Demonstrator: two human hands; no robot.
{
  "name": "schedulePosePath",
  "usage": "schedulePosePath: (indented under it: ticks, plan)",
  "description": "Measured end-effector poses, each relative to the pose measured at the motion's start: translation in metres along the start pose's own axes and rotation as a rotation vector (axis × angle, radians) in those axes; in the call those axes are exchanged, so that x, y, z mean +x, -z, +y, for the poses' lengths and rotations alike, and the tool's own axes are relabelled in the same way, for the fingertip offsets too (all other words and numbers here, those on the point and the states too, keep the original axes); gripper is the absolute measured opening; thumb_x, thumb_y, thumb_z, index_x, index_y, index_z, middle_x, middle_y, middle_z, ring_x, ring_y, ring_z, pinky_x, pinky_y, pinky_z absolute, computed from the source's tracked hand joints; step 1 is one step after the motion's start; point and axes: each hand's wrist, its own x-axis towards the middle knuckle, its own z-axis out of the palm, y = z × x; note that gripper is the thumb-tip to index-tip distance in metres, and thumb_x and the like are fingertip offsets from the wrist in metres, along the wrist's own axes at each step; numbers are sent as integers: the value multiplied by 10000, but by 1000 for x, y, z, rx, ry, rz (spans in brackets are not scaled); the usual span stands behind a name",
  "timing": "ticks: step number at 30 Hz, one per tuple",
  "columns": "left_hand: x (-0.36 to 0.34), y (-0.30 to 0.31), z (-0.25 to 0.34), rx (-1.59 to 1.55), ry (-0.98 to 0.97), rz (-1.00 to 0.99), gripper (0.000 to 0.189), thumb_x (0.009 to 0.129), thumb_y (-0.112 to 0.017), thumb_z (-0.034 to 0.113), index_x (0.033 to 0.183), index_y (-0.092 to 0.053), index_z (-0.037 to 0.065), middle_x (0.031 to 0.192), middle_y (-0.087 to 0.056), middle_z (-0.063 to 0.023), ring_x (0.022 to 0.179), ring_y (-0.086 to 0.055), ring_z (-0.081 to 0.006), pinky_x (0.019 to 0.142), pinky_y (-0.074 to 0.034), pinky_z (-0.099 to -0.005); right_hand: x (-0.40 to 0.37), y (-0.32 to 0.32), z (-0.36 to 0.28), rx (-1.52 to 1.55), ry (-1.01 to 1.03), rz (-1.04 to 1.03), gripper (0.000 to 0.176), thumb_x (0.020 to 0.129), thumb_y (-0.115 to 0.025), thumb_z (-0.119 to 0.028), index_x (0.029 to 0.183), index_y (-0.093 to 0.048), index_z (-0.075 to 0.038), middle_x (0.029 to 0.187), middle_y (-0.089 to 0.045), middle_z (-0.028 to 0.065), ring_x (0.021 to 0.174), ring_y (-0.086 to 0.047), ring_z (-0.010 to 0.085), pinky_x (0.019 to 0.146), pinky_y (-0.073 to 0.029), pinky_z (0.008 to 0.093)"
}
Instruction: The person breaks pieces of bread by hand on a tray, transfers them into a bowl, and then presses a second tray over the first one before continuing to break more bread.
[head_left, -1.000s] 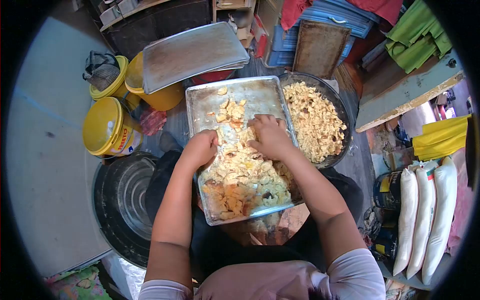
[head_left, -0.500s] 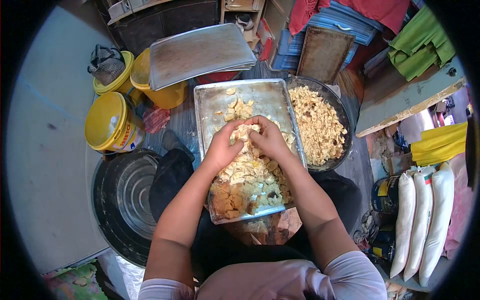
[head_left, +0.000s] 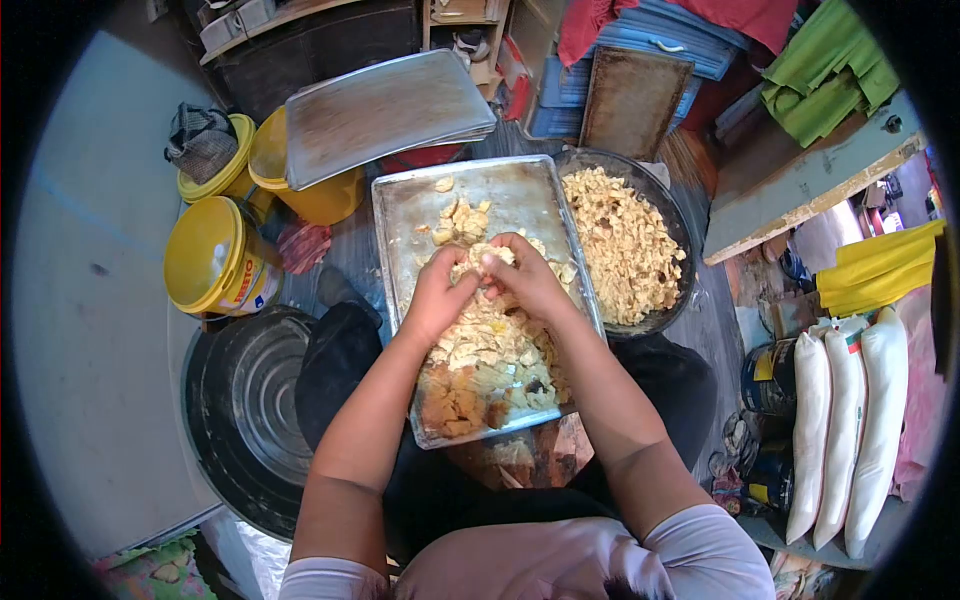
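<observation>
Both hands had drawn together since the picture of a second earlier, when they were apart over the metal tray [head_left: 525, 190]; they now met just above the middle of the frame. Left hand [head_left: 440, 290] and right hand [head_left: 528, 285] pinched a pale, crumbly chunk [head_left: 482, 260] between them, the fingers curled and the thumbs turned inward on it. Whether the fingertips underneath touched one another could not be told. Below the hands, broken pale pieces [head_left: 485, 340] covered the lower half of the tray, with a browned patch [head_left: 450, 405] at its lower left corner, while a small heap [head_left: 462, 220] lay above them toward the tray's bare upper end. Just right of the tray stood a round dark basin [head_left: 684, 292], filled with small pale bits [head_left: 620, 250] dotted with a few darker ones. A stack of flat trays [head_left: 390, 115] sat at the upper left of centre, beside a yellow bucket [head_left: 335, 195]; another, lettered bucket [head_left: 205, 255] stood farther left, above a wide black tub [head_left: 262, 400]. Toward the lower right edge, three long white bags [head_left: 880, 430] leaned side by side.
</observation>
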Motion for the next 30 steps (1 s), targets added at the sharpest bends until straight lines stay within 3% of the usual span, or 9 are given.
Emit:
schedulePosePath:
  ticks: [6,8,10,12,14,18,21,26,30]
  plan:
    - [-1,-11,12,84,-189,221,210,869,-610,135,1006,-565,-18,897,-626,-88,837,-563,-161,803,-453,-297,5,4,-2,-129,6,-22,225,909,-593,-105,1103,-503,-37,785,-578,54,609,-552,101,564,-471,232]
    - [-1,-4,14,45,7,75,245,872,-629,171,1019,-586,-20,907,-645,-126,846,-585,-188,796,-459,-313,6,5,4,-173,-37,-4,196,917,-586,-129,1081,-527,-39,745,-578,57,601,-546,104,559,-464,242]
    - [-1,-3,9,79,-10,67,266,870,-638,185,1029,-589,-22,904,-649,-145,842,-591,-192,788,-461,-315,17,11,23,-507,355,178,178,939,-562,-203,1002,-574,-36,670,-567,62,552,-518,107,525,-443,272]
    - [0,-2,4,111,-27,61,287,868,-648,200,1038,-592,-24,900,-653,-163,839,-598,-196,781,-464,-317,18,18,24,-409,262,202,210,944,-553,-238,970,-585,-32,671,-567,62,541,-508,106,518,-437,281]
    - [3,1,0,207,23,86,330,865,-633,227,1069,-585,-28,836,-645,-249,794,-647,-340,736,-492,-359,12,25,15,-187,-1,220,215,927,-588,-235,965,-583,-24,699,-570,47,528,-500,103,503,-427,273]
    - [8,7,-9,243,-14,112,368,850,-652,262,1053,-580,-36,782,-632,-257,769,-638,-384,717,-494,-376,12,36,22,-226,96,204,158,873,-612,-77,1008,-555,-18,766,-578,39,533,-507,95,483,-429,256]
    - [7,8,-3,318,131,7,365,831,-668,255,1049,-587,-26,849,-640,-253,831,-634,-395,747,-488,-389,9,44,22,-191,72,168,174,848,-577,-25,1020,-552,-17,830,-587,56,555,-534,94,497,-457,262]
    - [6,4,-18,290,-165,61,284,766,-607,80,1040,-617,6,1083,-597,-237,1016,-575,-381,884,-447,-378,5,43,23,-226,103,307,180,824,-572,-2,1004,-564,-5,821,-597,61,587,-581,109,528,-491,263]
    - [7,12,-16,346,-54,-1,337,750,-559,33,1083,-610,14,1109,-580,-230,1047,-556,-370,916,-430,-376,4,49,24,-450,112,271,146,822,-617,-27,963,-591,0,842,-615,98,569,-587,105,550,-506,260]
